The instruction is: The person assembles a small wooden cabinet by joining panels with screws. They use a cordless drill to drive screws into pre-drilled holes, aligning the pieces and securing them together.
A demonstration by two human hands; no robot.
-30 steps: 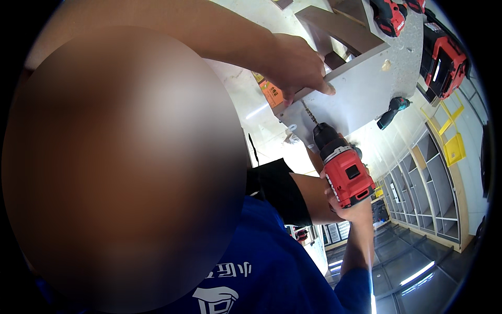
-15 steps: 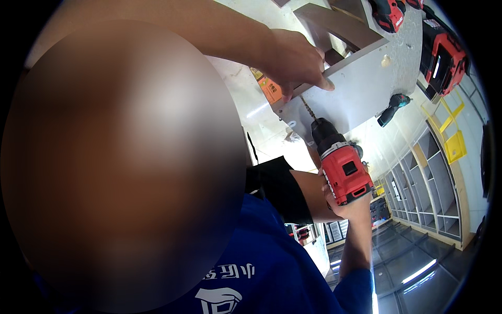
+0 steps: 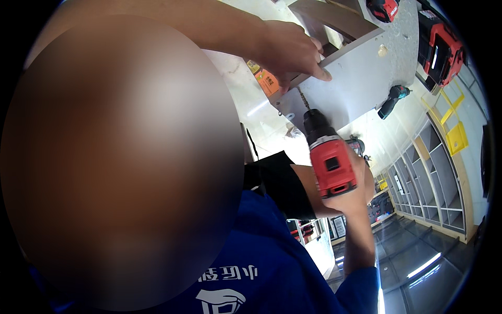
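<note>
My right hand is wrapped round a red and black cordless drill, seen from its back end. A twisted drill bit sticks out of the black chuck, and its tip is at the front edge of a light grey panel. Whether the tip is in the panel, I cannot tell. The panel is part of a box-like frame with brown edges. My left hand grips the panel's edge just beyond the bit, one finger laid over its face. An orange packet lies beside that hand.
A small dark green and black power tool lies right of the panel. Red and black tools and a red and black case are at the far right. Beyond stand a yellow chair and grey shelving. My thigh is below the drill.
The drill's body has swung left and stands more upright, its bit staying at the panel's edge. My left hand keeps its hold. The whole view has shifted slightly.
</note>
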